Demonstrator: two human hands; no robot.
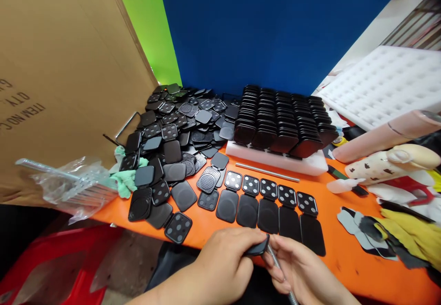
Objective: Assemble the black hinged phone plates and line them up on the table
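Observation:
At the table's front edge, my left hand (225, 263) is closed around a small black plate (257, 248), tilted on edge, its far side hidden by my fingers. My right hand (296, 261) grips a ridged metal rod (278, 264), its upper end against the plate's edge. Just beyond my hands lies a row of opened black hinged pieces, several side by side, each with a dotted square (251, 185) joined to a plain plate (247, 211). Another metal rod (267, 172) lies behind that row.
Loose black pieces (172, 151) pile up on the left of the orange table (344, 268). Stacked black plates (275, 121) stand on a white foam block (275, 157). Yellow gloves (403, 231) lie on the right. A cardboard box (69, 66) rises on the left beside plastic-wrapped rods (82, 188).

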